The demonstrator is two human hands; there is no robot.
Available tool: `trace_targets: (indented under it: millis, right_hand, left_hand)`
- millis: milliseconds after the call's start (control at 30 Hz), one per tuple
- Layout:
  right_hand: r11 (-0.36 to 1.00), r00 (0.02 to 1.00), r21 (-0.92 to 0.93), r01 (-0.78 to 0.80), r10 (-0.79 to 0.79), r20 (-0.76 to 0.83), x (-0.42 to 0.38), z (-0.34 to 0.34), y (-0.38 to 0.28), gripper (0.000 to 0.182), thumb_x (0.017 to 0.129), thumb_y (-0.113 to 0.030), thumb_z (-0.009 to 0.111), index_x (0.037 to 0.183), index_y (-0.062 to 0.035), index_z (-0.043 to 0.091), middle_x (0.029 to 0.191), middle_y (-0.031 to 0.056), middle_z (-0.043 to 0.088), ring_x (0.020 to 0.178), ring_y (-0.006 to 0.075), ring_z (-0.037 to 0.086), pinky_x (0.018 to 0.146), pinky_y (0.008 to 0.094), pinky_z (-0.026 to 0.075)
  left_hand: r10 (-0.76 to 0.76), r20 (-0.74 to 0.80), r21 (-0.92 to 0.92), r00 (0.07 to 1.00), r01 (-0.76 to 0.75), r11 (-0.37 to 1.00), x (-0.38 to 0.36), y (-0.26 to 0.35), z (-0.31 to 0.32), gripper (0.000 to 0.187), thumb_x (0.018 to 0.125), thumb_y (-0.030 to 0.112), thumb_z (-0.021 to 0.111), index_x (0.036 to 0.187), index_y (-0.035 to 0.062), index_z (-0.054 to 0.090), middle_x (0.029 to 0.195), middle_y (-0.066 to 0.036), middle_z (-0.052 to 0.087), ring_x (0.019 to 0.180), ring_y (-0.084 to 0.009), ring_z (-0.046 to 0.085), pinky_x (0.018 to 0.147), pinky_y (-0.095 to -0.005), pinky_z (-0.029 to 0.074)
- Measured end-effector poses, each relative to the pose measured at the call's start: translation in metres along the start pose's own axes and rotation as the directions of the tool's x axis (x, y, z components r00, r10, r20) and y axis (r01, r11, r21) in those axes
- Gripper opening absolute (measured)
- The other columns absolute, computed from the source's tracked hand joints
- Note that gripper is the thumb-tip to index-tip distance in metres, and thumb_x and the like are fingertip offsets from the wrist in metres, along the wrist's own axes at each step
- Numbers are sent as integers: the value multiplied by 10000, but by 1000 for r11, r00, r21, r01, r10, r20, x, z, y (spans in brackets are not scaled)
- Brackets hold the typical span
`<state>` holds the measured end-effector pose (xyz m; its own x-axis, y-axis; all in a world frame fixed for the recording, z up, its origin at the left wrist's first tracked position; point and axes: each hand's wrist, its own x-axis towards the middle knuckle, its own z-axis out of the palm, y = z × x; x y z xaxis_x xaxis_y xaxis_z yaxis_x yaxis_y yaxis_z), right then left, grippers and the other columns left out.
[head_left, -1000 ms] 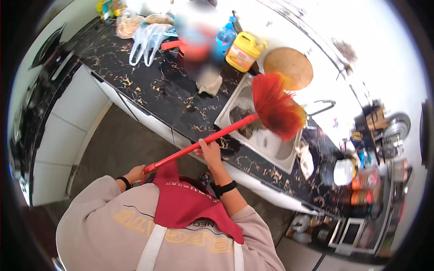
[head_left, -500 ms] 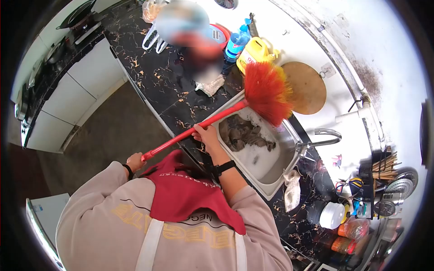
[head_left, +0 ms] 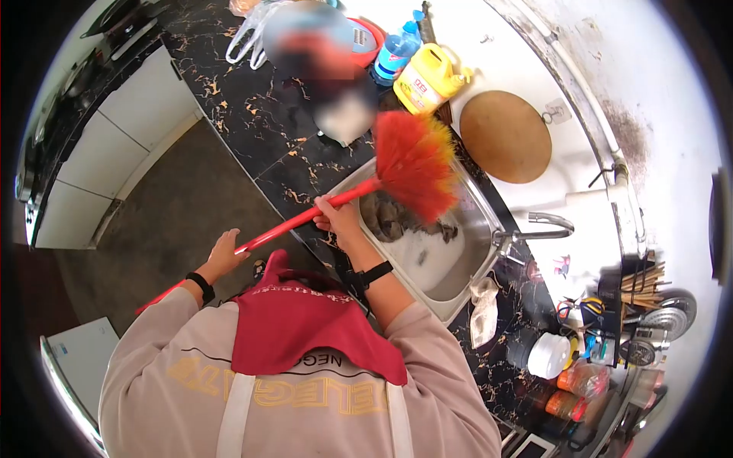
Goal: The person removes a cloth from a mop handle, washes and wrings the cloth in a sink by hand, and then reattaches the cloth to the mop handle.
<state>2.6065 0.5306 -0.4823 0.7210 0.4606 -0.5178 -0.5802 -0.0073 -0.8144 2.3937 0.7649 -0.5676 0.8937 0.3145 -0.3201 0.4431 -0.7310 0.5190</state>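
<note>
A long-handled duster with a red handle (head_left: 286, 227) and bushy red and yellow bristles (head_left: 412, 164) slants across in front of me. My right hand (head_left: 337, 219) is closed round the handle not far below the bristles. Farther down, my left hand (head_left: 224, 256) holds the same handle, its fingers partly straight; the handle's lower end sticks out past my left wrist. The bristle head is above the upper corner of the metal sink (head_left: 477, 259). In the sink, dark wet cloth (head_left: 393, 217) sits among white suds (head_left: 427, 256).
A yellow jug (head_left: 427, 80) and a blue bottle (head_left: 393, 57) stand behind the sink. The faucet (head_left: 546, 229) reaches in from the right. A pale cloth (head_left: 483, 311) lies beside the basin. A round board (head_left: 505, 137) leans against the wall.
The duster has shifted down and left, its bristles now lower and away from the round board. My left hand has loosened its fingers and sits farther up the handle, leaving its end showing.
</note>
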Motion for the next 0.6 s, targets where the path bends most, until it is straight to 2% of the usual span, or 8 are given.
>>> trace_targets:
  millis: [67,133,300,333,400,467,500,600]
  right_hand:
    - [995,999,-99,-31,32,15,-1,-1,6,273,796,-246,681,951,-59,557,771,23,586,594,108,598,513,215,505]
    - [999,1000,-39,-14,14,-5,0,-4,15,252,806,-237,669,922,-46,553,759,33,591,596,108,600,510,216,508]
    - [987,992,-92,130,-129,11,-7,-8,17,212,841,-208,620,881,-29,513,752,46,587,640,117,612,532,224,522]
    - [989,988,-38,143,-141,64,-8,-16,20,182,841,-188,613,898,-46,515,770,51,582,650,120,613,536,224,521]
    - [984,985,38,172,-171,-22,-22,-21,17,176,840,-195,613,914,-65,520,796,47,575,645,119,604,541,230,519]
    - [996,990,38,75,-79,117,-22,-26,21,187,837,-209,618,926,-78,519,809,37,565,637,112,592,546,237,518]
    - [996,991,45,79,-83,103,-23,-30,22,187,837,-209,618,926,-78,519,809,37,565,637,112,592,546,237,518]
    - [999,996,27,36,-38,75,-26,-42,23,222,829,-206,604,1012,-102,534,775,22,558,612,95,576,492,228,499]
  left_hand:
    - [66,25,1,998,-66,998,4,16,-4,597,705,259,717,1174,31,426,1163,-169,492,1109,-335,467,904,-411,405]
    - [99,94,-10,991,-99,995,8,31,-4,544,729,243,692,1168,36,445,1127,-163,523,1074,-325,499,892,-405,412]
    - [199,105,-44,974,-196,980,21,53,-2,419,749,234,661,1090,49,500,1009,-154,579,996,-335,543,852,-406,430]
    - [240,89,-104,967,-230,968,23,58,4,377,752,232,653,1054,52,516,982,-151,591,974,-339,551,837,-407,435]
    - [283,114,-7,952,-285,959,25,72,0,347,757,240,643,1018,44,525,973,-168,591,940,-348,555,806,-409,439]
    - [333,114,64,936,-342,938,30,71,5,342,757,241,641,1007,39,525,944,-178,595,906,-359,560,776,-417,441]
    - [351,88,133,932,-360,923,29,73,5,336,758,242,639,997,35,525,916,-187,599,873,-370,565,745,-425,443]
    - [301,147,90,942,-316,945,29,75,3,312,771,253,630,966,29,532,834,-195,601,806,-394,569,689,-431,444]
